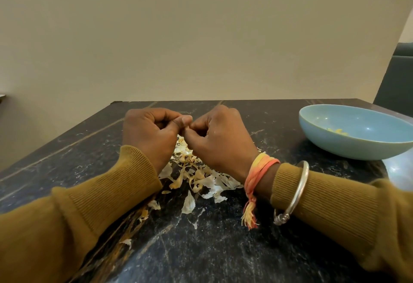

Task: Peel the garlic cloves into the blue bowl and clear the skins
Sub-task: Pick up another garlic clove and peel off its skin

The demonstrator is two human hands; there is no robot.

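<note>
Mustard-knit sleeves (125,184) lead to both hands, met above the dark marble table (223,249). The left hand (149,135) and the right hand (221,141) are curled, their thumbs and fingertips pinching one garlic clove (186,128) between them, nearly all of it hidden.

Risks, as I judge them:
- A slick clove could squirt out of so small a pinch and roll off the table's far edge.
- The papery skins (196,177) are heaped just under the hands, with strays beside the left sleeve. A forearm could drag them wider and make clearing harder.
- A flake stuck to the clove could ride into the blue bowl (348,148), which sits well apart to the right.

Count: two hands, one clove in hand, one heap of skins plus strays too many to number, and one bowl holding a few peeled cloves (337,131), partly hidden by its rim.
</note>
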